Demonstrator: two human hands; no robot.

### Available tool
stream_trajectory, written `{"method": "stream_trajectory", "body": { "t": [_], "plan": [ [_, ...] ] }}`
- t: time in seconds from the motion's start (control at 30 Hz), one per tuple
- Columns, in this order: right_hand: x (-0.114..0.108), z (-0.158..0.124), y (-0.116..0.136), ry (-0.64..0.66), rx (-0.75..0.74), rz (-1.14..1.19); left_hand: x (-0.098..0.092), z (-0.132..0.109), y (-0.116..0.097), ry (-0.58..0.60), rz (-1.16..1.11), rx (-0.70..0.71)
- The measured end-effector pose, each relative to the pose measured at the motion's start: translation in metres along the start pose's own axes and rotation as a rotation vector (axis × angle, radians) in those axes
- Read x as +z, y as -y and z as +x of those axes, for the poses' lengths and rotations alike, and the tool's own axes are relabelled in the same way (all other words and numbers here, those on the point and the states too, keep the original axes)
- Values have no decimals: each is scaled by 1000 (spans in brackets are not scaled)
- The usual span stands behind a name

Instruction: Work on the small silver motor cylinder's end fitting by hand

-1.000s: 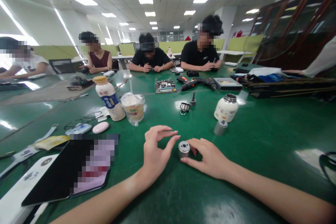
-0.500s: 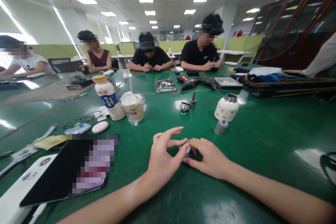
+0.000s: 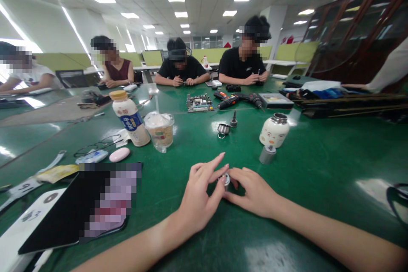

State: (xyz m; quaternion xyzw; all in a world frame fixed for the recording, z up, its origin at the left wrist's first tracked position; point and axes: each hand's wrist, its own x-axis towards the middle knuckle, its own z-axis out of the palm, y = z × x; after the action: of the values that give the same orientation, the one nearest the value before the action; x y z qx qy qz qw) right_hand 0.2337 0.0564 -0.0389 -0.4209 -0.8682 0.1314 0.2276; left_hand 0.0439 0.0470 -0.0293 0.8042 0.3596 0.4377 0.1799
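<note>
Between my two hands stands a small silver metal cylinder (image 3: 227,182), partly covered by fingers. My left hand (image 3: 201,195) pinches its top edge with thumb and a finger, while its index finger points up and away. From the other side, my right hand (image 3: 250,190) curls its fingers and thumb around the cylinder's side. Beyond my right hand is a grey metal cylinder (image 3: 267,155) with a small knob on top, close to a cream flask (image 3: 274,131) with its steel mouth uncovered. Farther off lie a steel cup-shaped piece with a ring (image 3: 223,130) and a dark pointed part (image 3: 233,120).
On the left are a tablet (image 3: 57,212), a pink oval case (image 3: 119,154), a milk bottle (image 3: 130,121) and a plastic cup (image 3: 160,131). A circuit board (image 3: 200,103) and power drills (image 3: 251,99) lie farther back. Several people sit across the green table (image 3: 318,165).
The fingers of my left hand have shifted at the cylinder's top, and more of that top shows. My right hand keeps nearly the same place. The view has shifted slightly.
</note>
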Motion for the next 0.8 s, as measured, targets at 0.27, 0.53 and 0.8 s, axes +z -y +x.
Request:
{"method": "stream_trajectory", "body": {
  "t": [0.27,0.53,0.8],
  "plan": [
    [-2,1,1,-3,-11,-10,0,3,-4,-43,58,-29],
    [-1,0,2,6,12,-19,4,11,-6,-230,-119,-283],
    [-4,0,5,4,9,-12,-3,16,23,-238,3,-315]
  ]
}}
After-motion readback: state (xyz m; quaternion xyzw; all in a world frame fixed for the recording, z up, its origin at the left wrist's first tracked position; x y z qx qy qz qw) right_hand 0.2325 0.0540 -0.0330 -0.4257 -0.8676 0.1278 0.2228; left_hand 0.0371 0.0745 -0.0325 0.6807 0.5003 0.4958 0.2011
